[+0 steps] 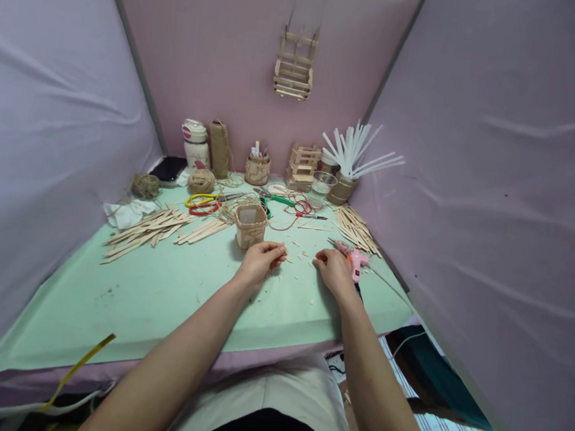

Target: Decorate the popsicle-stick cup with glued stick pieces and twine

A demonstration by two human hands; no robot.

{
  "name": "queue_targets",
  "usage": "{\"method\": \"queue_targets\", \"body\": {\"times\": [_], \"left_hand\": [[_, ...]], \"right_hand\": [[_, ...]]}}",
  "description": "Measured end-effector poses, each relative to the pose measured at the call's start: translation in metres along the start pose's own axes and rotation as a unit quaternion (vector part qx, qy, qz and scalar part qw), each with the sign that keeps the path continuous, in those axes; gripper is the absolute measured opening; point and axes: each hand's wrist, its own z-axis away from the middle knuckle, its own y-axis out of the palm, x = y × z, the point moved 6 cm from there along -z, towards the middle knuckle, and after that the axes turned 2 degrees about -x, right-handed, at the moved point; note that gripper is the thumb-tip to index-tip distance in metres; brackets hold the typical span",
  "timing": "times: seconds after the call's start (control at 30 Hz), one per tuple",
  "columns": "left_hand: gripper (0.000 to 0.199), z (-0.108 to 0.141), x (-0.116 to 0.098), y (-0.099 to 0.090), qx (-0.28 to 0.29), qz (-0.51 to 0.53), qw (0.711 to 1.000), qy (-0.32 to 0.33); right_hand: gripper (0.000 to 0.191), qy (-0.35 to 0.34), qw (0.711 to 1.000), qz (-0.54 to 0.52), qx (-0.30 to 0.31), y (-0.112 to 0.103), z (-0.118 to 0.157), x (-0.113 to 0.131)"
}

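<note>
My left hand is closed in a pinch beside small wood scraps on the green tabletop; a small pale piece shows at its fingertips, too small to make out. Just behind that hand stands a small wooden cup with a braided rim. Across the scraps, my right hand rests on the table with its fingers curled together, and what they hold, if anything, is hidden. Right beside it lies a pink glue gun.
Craft sticks lie in piles at left and right. Scissors, green pliers, twine, a clear cup and a jar of white sticks stand or lie behind. A wooden rack hangs above.
</note>
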Motion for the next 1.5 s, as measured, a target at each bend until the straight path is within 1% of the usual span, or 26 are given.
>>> {"method": "queue_targets", "body": {"times": [0.13,0.27,0.4,0.53,0.7,0.8,0.9,1.03,1.17,1.27,1.5], "left_hand": [[0.029,-0.001,0.001,-0.001,-0.001,-0.002,1.000,-0.001],[0.029,-0.001,0.001,-0.001,-0.003,-0.003,1.000,0.000],[0.029,0.000,0.000,-0.001,-0.004,-0.008,1.000,0.004],[0.029,0.000,0.002,0.000,-0.003,-0.018,1.000,0.002],[0.027,0.000,0.003,0.001,0.010,-0.045,0.999,0.011],[0.026,0.000,0.003,0.001,0.013,-0.063,0.998,0.025],[0.024,0.000,0.002,0.001,0.007,-0.070,0.997,0.034],[0.022,0.000,0.000,0.001,-0.008,-0.075,0.996,0.038],[0.021,0.001,-0.002,-0.002,-0.033,-0.074,0.996,0.034],[0.022,0.000,0.000,-0.002,-0.028,-0.071,0.997,0.027],[0.025,-0.001,0.001,-0.001,-0.021,-0.064,0.997,0.025]], "right_hand": [[0.008,0.012,0.998,-0.059,-0.006,0.007,-0.001,-0.003],[0.009,0.019,0.986,-0.166,-0.015,0.004,-0.002,-0.005],[0.014,0.047,0.956,-0.289,-0.009,0.001,0.001,-0.005],[0.020,0.058,0.927,-0.370,0.010,-0.002,0.007,0.007],[0.022,0.041,0.913,-0.405,0.037,-0.004,0.015,0.035],[0.021,0.019,0.912,-0.409,0.033,-0.004,0.016,0.048],[0.020,0.004,0.911,-0.411,0.023,-0.005,0.015,0.055],[0.021,0.003,0.904,-0.427,0.012,0.002,0.014,0.055],[0.023,0.026,0.880,-0.474,-0.013,0.015,0.015,0.050],[0.021,0.026,0.867,-0.498,-0.020,0.021,0.017,0.050],[0.019,0.026,0.856,-0.516,-0.019,0.021,0.019,0.052]]}}
